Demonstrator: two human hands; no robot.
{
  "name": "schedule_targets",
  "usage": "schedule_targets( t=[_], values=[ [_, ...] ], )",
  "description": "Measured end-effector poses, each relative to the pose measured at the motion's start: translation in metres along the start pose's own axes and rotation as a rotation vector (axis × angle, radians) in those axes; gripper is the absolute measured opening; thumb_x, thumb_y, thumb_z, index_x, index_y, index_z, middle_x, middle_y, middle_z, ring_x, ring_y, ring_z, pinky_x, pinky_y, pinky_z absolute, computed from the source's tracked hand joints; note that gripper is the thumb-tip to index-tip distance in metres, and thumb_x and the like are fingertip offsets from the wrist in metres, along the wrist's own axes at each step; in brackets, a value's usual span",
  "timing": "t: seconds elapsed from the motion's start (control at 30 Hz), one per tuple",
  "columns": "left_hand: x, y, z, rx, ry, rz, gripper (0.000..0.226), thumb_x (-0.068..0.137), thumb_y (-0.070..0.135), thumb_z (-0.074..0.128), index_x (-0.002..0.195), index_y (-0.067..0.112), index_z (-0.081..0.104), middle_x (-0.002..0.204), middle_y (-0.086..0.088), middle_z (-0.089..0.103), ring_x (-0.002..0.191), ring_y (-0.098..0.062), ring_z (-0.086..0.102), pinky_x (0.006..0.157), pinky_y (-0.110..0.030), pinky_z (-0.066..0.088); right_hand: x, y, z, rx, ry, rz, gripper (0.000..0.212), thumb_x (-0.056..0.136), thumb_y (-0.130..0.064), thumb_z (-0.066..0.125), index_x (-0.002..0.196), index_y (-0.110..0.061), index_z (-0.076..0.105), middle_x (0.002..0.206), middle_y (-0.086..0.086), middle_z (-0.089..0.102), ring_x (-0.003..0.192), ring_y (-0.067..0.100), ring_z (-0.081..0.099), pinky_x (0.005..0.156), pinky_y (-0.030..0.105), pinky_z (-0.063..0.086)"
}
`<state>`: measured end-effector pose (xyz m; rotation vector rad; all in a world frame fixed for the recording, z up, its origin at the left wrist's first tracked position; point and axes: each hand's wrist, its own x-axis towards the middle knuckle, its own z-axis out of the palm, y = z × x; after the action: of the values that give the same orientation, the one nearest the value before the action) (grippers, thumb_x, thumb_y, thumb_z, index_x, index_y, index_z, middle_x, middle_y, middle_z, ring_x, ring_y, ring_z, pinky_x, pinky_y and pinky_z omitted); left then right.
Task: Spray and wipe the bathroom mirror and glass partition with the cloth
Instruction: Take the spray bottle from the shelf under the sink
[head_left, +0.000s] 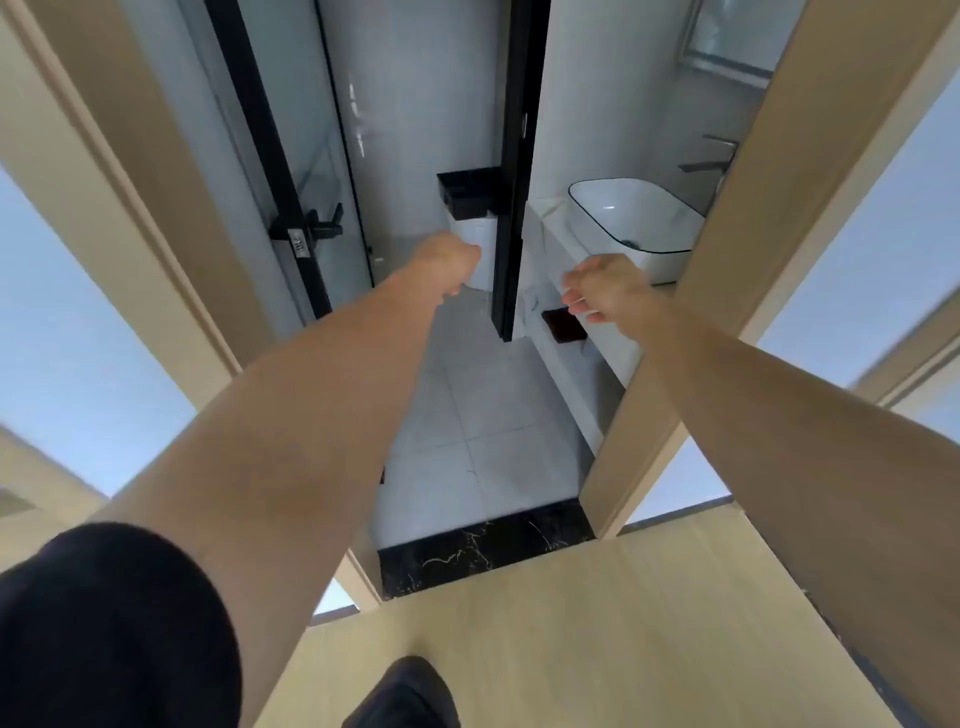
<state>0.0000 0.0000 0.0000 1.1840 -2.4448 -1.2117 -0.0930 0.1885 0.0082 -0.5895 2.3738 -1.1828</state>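
I stand at a bathroom doorway with both bare arms stretched forward. My left hand (448, 264) is curled into a fist in front of the toilet (480, 260) and holds nothing visible. My right hand (602, 288) hangs with relaxed, drooping fingers in front of the vanity counter (582, 332), also holding nothing. Between the two hands rises the black-framed glass partition (511, 171), seen edge-on. A pale framed pane, perhaps the mirror (737, 31), shows at the upper right above the basin. No cloth or spray bottle is in view.
A black-framed glass door (291, 156) with a lever handle (317, 228) stands open on the left. A white basin (634, 218) with a dark tap (714, 156) sits on the counter. Wooden door jambs (727, 270) flank the opening above a black marble threshold (483, 545).
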Motion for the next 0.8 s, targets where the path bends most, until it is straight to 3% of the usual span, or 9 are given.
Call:
schedule_targets(
  t=[0.2, 0.3, 0.37, 0.47, 0.53, 0.7, 0.8],
  values=[
    [0.03, -0.05, 0.039, 0.073, -0.103, -0.129, 0.024, 0.097, 0.03, 0.046, 0.104, 0.009, 0.057, 0.111, -0.015, 0.068, 0.09, -0.028, 0.068, 0.07, -0.036, 0.054, 0.019, 0.038, 0.038, -0.081, -0.068, 0.144, 0.029, 0.098, -0.025, 0.056, 0.122, -0.01, 0.062, 0.112, 0.01, 0.068, 0.088, 0.019, 0.068, 0.087, 0.038, 0.058],
    [0.055, -0.07, 0.054, 0.07, -0.152, -0.143, 0.028, 0.096, 0.031, 0.049, 0.106, 0.007, 0.059, 0.11, -0.016, 0.067, 0.102, -0.033, 0.069, 0.085, -0.044, 0.058, 0.033, 0.052, 0.049, -0.084, -0.082, 0.195, 0.03, 0.098, -0.025, 0.056, 0.124, -0.011, 0.06, 0.115, 0.012, 0.067, 0.097, 0.022, 0.071, 0.089, 0.042, 0.059],
    [0.072, -0.084, 0.062, 0.062, -0.183, -0.154, 0.037, 0.096, 0.032, 0.051, 0.119, 0.004, 0.06, 0.121, -0.018, 0.065, 0.11, -0.035, 0.066, 0.09, -0.039, 0.056, 0.042, 0.058, 0.054, -0.103, -0.108, 0.232, 0.031, 0.099, -0.023, 0.054, 0.126, -0.008, 0.059, 0.118, 0.015, 0.067, 0.103, 0.025, 0.07, 0.092, 0.042, 0.058],
    [0.094, -0.098, 0.072, 0.1, -0.238, -0.127, 0.038, 0.096, 0.031, 0.051, 0.118, 0.001, 0.062, 0.118, -0.02, 0.066, 0.106, -0.034, 0.066, 0.075, -0.027, 0.048, 0.06, 0.064, 0.059, -0.096, -0.17, 0.292, 0.03, 0.101, -0.019, 0.052, 0.127, -0.006, 0.058, 0.124, 0.022, 0.063, 0.115, 0.03, 0.065, 0.098, 0.043, 0.055],
    [0.109, -0.105, 0.078, 0.138, -0.272, -0.107, 0.034, 0.098, 0.031, 0.049, 0.107, 0.001, 0.062, 0.112, -0.021, 0.066, 0.095, -0.032, 0.064, 0.064, -0.026, 0.045, 0.075, 0.07, 0.064, -0.038, -0.094, 0.28, 0.028, 0.097, -0.019, 0.059, 0.121, -0.006, 0.062, 0.12, 0.02, 0.067, 0.11, 0.033, 0.068, 0.092, 0.045, 0.057],
    [0.145, -0.119, 0.082, 0.178, -0.326, -0.105, 0.051, 0.101, 0.036, 0.045, 0.132, -0.004, 0.055, 0.131, -0.022, 0.06, 0.118, -0.036, 0.059, 0.09, -0.033, 0.05, 0.107, 0.07, 0.078, -0.013, -0.035, 0.313, 0.026, 0.094, -0.018, 0.062, 0.117, -0.005, 0.065, 0.114, 0.017, 0.071, 0.103, 0.032, 0.07, 0.082, 0.043, 0.058],
    [0.162, -0.128, 0.084, 0.191, -0.348, -0.106, 0.051, 0.101, 0.037, 0.046, 0.132, -0.003, 0.054, 0.131, -0.022, 0.059, 0.118, -0.036, 0.059, 0.094, -0.035, 0.05, 0.124, 0.067, 0.09, -0.005, -0.029, 0.324, 0.027, 0.095, -0.018, 0.062, 0.119, -0.005, 0.065, 0.115, 0.017, 0.071, 0.104, 0.032, 0.07, 0.077, 0.038, 0.058]
  ],
)
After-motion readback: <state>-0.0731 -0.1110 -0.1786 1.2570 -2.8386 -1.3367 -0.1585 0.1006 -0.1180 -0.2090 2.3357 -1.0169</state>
